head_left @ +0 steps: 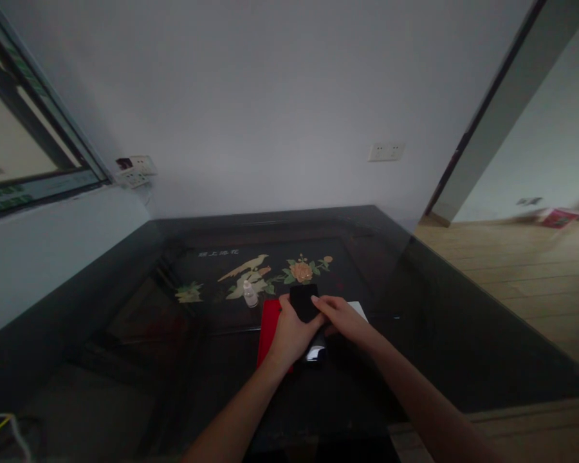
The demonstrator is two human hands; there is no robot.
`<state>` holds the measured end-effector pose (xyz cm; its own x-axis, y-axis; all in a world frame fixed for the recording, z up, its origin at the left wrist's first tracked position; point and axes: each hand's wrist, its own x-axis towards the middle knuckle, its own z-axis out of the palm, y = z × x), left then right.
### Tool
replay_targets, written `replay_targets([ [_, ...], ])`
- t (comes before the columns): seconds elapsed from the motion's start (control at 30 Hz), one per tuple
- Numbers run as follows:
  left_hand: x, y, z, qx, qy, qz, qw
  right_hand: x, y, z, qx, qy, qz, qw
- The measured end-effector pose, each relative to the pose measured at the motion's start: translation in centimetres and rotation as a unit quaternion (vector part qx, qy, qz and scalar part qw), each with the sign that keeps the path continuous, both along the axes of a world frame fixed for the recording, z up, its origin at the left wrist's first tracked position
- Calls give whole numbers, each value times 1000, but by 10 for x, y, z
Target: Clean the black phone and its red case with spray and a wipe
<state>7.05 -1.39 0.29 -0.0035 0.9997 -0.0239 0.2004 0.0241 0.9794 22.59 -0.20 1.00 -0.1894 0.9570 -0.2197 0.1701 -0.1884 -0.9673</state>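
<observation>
My left hand (292,334) is wrapped round a black phone-like slab (303,301) and holds it tilted above the dark table (439,308). My right hand (343,318) touches the slab's right side with its fingers closed on the edge. Under my hands lie a red flat piece (269,328), a white sheet (359,310) and a small shiny dark object (315,353). A small clear bottle (249,294) stands just left of the red piece.
The table has a glass top over a painted bird and flowers (270,270). It stands in a corner, with a window (24,148) at the left and wall sockets (135,170) behind. Wooden floor (521,270) and a doorway lie to the right.
</observation>
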Motion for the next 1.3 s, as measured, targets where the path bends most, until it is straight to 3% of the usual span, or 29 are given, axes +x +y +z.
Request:
replay_targets([
  [0.2,-18,4,11,24,11,-48,998,7,9,-11,-74,95,37,992],
  [0.3,-37,6,25,42,111,-85,989,12,7,-18,-93,131,46,986],
  [0.4,-65,7,38,56,280,-46,957,13,7,-20,-102,130,20,986],
  [0.53,-101,5,39,-12,477,-21,879,10,8,-17,-109,151,-5,983],
  [0.63,-111,1,29,-33,536,-50,842,7,6,-16,-106,160,-2,981],
  [0.73,-108,-3,20,-34,547,-74,833,7,5,-17,-107,164,-1,981],
  [0.97,-97,-4,14,1,505,-77,860,7,5,-16,-103,157,-17,982],
  [1.13,-95,5,13,43,325,-50,944,5,3,-10,-103,154,-17,982],
  [1.3,-84,17,11,12,163,-74,984,6,4,-12,-99,153,-25,983],
])
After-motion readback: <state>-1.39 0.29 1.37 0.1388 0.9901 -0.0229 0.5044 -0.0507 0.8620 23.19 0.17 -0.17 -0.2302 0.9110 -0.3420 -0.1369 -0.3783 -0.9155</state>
